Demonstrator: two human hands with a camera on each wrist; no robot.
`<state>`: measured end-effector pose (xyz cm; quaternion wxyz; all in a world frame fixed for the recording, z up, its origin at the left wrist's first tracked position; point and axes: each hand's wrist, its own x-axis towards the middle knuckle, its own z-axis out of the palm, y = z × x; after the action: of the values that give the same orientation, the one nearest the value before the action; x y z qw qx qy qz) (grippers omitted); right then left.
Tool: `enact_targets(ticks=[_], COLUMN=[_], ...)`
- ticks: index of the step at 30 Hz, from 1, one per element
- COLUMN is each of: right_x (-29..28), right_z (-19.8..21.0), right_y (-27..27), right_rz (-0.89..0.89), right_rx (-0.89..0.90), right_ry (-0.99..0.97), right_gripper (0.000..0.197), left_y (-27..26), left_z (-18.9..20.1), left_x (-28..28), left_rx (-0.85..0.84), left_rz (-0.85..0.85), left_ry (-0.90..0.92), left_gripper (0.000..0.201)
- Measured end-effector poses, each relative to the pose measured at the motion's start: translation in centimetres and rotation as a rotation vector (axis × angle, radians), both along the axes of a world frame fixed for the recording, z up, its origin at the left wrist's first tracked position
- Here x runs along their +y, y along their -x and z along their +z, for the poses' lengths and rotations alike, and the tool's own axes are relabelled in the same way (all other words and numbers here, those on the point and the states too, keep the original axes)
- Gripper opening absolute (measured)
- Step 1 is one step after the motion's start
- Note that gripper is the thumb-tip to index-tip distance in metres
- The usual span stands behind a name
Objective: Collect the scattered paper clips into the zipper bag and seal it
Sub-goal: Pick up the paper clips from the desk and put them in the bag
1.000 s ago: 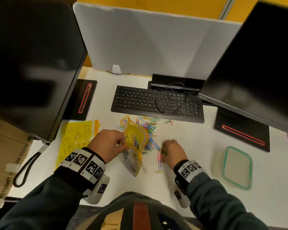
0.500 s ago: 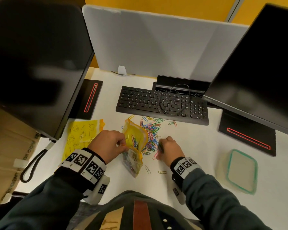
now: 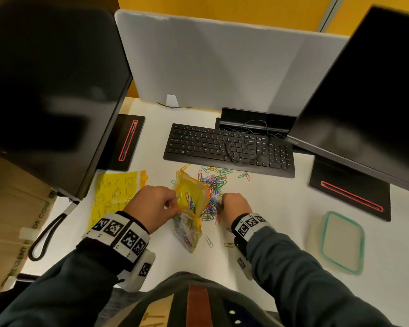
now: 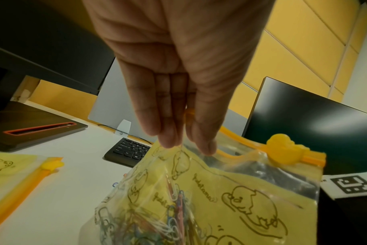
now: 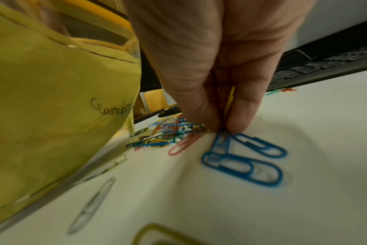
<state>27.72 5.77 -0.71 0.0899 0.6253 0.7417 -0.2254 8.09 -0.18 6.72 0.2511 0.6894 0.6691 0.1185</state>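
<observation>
My left hand (image 3: 155, 207) (image 4: 184, 142) pinches the rim of a yellow zipper bag (image 3: 190, 208) (image 4: 210, 199) and holds its mouth open above the desk. Several coloured clips lie inside it. A duck-shaped slider (image 4: 283, 150) sits at the far end of the zip. Beside the bag, my right hand (image 3: 234, 206) (image 5: 222, 127) is down on the desk with its fingertips pinched on paper clips, a yellow one showing between them. A pile of coloured paper clips (image 3: 213, 185) (image 5: 170, 132) lies by the bag, and blue clips (image 5: 241, 159) lie just under my fingers.
A black keyboard (image 3: 229, 149) lies behind the pile. Two monitors on black bases (image 3: 350, 192) flank the desk. A second yellow zipper bag (image 3: 116, 192) lies flat at left. A lidded plastic container (image 3: 340, 241) sits at right. Loose clips (image 3: 208, 240) lie near my right wrist.
My right hand slid left along the desk toward the bag and the clip pile. My left hand kept holding the bag open in place.
</observation>
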Motion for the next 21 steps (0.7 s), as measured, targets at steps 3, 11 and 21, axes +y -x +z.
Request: enact_targets(ticks=[3, 11, 21], right_x=[-0.3, -0.2, 0.2], right_z=[-0.2, 6.3, 7.5], right_y=[-1.1, -1.1, 1.3], right_rz=[-0.076, -0.162, 0.034], right_rx=[0.080, 0.594, 0.490], right_ry=[-0.004, -0.199, -0.090], right_gripper=[0.020, 0.003, 0.047], left_y=[0.0, -0.2, -0.5], left_z=[0.0, -0.2, -0.2], left_x=[0.0, 0.4, 0.7], left_rx=[-0.004, -0.009, -0.001], left_rz=[0.001, -0.013, -0.032], left_ry=[0.003, 0.012, 0.009], left_gripper=[0.014, 0.013, 0.013])
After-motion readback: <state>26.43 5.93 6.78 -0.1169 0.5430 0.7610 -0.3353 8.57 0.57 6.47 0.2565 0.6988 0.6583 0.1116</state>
